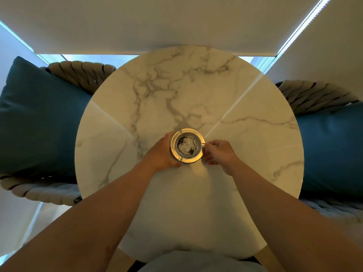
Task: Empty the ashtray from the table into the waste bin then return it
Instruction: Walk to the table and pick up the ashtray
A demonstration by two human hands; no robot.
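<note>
A round golden ashtray (187,132) with dark ash and white grains in its bowl sits near the middle of the round white marble table (245,154). My left hand (162,154) cups the ashtray's left rim, fingers wrapped around its near-left side. My right hand (219,152) pinches the right rim between thumb and fingertips. Whether the ashtray rests on the table or is lifted a little I cannot tell. No waste bin is in view.
A woven rope chair with a dark teal cushion (39,118) stands left of the table, and another one (332,146) stands to the right. White roller blinds (157,22) hang behind the table's far edge.
</note>
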